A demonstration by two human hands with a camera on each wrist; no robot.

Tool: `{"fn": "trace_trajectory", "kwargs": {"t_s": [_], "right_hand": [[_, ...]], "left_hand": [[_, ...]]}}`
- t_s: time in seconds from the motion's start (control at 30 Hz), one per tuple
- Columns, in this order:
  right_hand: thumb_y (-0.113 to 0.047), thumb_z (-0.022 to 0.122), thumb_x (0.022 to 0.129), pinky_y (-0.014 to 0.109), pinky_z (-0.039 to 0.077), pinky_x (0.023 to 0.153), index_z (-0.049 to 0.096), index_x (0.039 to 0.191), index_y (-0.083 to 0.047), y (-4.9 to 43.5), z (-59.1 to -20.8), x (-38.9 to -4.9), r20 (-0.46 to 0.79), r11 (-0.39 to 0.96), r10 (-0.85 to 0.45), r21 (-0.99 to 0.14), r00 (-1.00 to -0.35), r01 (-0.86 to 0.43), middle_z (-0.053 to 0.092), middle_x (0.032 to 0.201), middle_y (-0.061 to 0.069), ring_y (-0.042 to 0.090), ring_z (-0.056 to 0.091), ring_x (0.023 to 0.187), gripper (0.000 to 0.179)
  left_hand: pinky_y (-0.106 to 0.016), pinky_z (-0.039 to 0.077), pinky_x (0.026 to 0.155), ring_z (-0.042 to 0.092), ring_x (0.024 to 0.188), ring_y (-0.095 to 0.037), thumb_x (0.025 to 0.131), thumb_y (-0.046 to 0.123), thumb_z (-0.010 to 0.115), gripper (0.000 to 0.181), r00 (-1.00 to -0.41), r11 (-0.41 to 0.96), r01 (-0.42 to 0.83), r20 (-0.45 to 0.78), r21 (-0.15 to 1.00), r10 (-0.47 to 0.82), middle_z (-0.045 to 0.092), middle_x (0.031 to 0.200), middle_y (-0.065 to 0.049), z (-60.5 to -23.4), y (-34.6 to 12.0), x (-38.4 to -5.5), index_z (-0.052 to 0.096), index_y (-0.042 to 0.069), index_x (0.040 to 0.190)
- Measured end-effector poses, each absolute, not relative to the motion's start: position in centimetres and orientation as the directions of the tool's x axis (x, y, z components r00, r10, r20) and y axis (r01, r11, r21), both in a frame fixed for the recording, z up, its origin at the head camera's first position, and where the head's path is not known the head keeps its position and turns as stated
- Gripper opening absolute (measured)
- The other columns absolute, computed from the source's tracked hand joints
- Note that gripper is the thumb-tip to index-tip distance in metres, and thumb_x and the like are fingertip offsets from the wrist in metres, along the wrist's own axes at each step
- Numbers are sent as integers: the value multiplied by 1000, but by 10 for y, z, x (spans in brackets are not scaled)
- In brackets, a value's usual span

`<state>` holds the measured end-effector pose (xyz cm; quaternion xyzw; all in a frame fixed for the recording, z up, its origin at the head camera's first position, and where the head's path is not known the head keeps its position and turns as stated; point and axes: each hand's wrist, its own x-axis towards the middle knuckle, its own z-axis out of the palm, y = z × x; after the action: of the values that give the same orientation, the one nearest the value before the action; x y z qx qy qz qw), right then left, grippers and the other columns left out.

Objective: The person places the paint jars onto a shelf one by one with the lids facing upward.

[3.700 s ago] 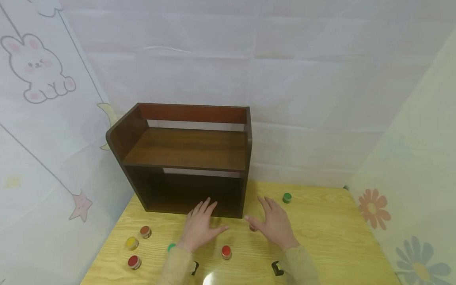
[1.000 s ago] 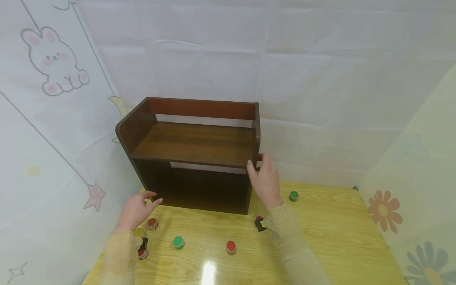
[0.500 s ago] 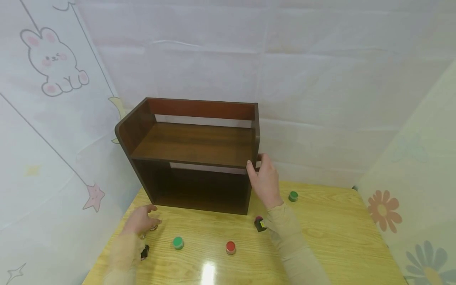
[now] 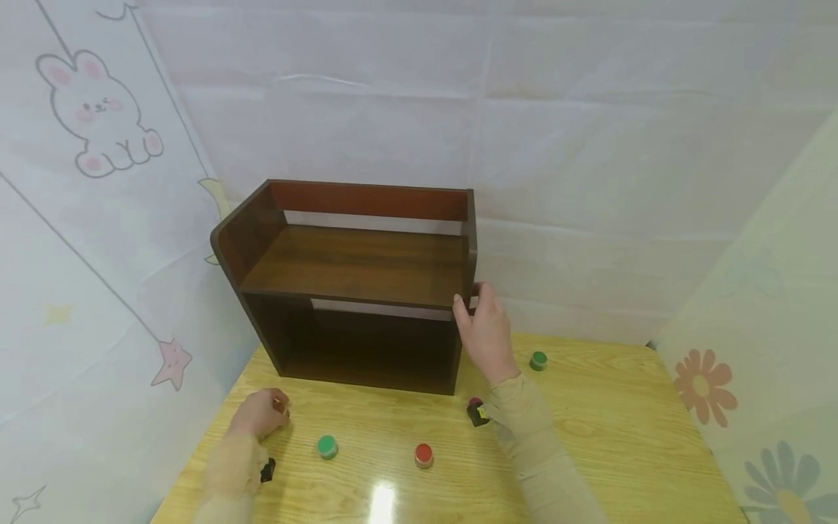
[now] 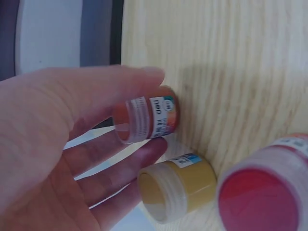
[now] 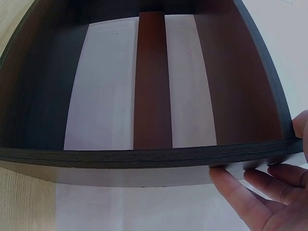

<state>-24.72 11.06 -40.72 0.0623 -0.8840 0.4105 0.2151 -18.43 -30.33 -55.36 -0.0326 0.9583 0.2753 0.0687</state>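
My left hand (image 4: 258, 415) is low at the table's left, pinching a brown-orange paint jar (image 5: 161, 118) between thumb and fingers. The jar stands on the wood. Close by in the left wrist view are a yellow paint jar (image 5: 195, 185), near my other fingers, and a dark red paint jar (image 5: 260, 199); the hand and sleeve hide both in the head view. My right hand (image 4: 487, 338) grips the right side panel of a dark brown two-tier shelf (image 4: 356, 266). In the right wrist view, its fingers (image 6: 236, 190) lie against the panel's outer face.
On the table (image 4: 609, 422) stand a green paint jar (image 4: 327, 447), a red paint jar (image 4: 423, 455) and, farther right, a dark green paint jar (image 4: 538, 361). A magenta paint jar (image 4: 475, 402) is partly hidden beside my right wrist. White cloth hangs behind and at both sides.
From over the table's middle, my hands have moved apart: the right up to the shelf's side, the left across and down to the brown-orange paint jar, which it now pinches. The shelf stands still.
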Motion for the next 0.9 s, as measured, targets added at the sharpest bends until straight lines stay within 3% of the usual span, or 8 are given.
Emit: {"fn": "trace_trajectory", "kwargs": {"t_s": [0.3,0.67,0.9], "right_hand": [[-32,57,103,45,57,71,52,123,1,111,-407,-247,431,654,60,-699,-900,-291,60,111,16,31,66,84,39],[-34,55,104,46,57,69,51,122,2,111,-408,-246,444,665,61,-686,-894,-295,60,109,17,32,65,81,40],[-32,56,103,48,56,69,51,121,3,111,-407,-246,448,675,61,-677,-892,-294,59,109,19,34,63,81,39]], "left_hand": [[-45,50,66,57,75,-23,86,3,71,13,-992,882,-63,-125,468,-4,62,83,-3,-565,-303,-184,73,4,99],[-43,50,69,57,77,-24,83,0,78,22,-1000,840,-1,-11,542,6,61,84,-5,-564,-294,-184,62,-1,99],[-44,54,70,64,80,-26,84,2,80,27,-994,818,71,104,571,14,66,87,-7,-548,-284,-187,68,-2,107]]}}
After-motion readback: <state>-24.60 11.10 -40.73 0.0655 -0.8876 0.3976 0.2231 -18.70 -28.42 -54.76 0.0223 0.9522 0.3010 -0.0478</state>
